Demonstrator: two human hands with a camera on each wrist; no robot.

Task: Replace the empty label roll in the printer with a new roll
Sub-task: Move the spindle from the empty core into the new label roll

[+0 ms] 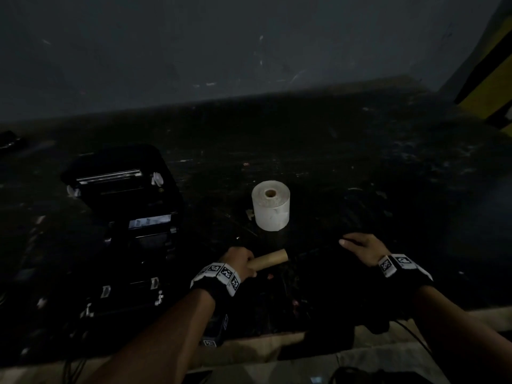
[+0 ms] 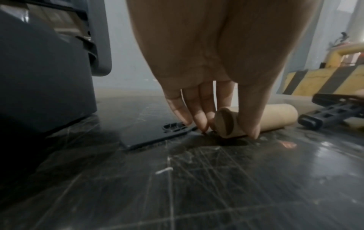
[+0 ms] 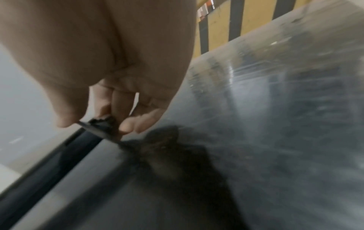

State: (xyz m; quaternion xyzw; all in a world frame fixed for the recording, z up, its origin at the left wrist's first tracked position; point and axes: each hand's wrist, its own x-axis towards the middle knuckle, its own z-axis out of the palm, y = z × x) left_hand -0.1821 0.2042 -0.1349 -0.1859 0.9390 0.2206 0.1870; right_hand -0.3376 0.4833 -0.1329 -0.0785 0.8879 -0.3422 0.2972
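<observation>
The empty brown cardboard core (image 1: 273, 259) (image 2: 275, 118) lies on the dark table. My left hand (image 1: 241, 261) (image 2: 230, 132) grips its near end between thumb and fingers. The new white label roll (image 1: 271, 205) stands upright just beyond it, untouched. At the left stands the black printer (image 1: 122, 195) (image 2: 39, 77) with its lid raised. To the right of the core, my right hand (image 1: 357, 243) (image 3: 94, 124) pinches the end of a black plastic roll holder (image 2: 332, 112) (image 3: 100, 125), which is low on the table.
A flat black plate (image 2: 155, 137) lies on the table between the printer and the core. The scratched dark table (image 1: 360, 162) ends at a grey wall behind. A yellow-and-black striped barrier (image 1: 490, 87) stands at the far right. The table's front edge (image 1: 249, 345) is near my forearms.
</observation>
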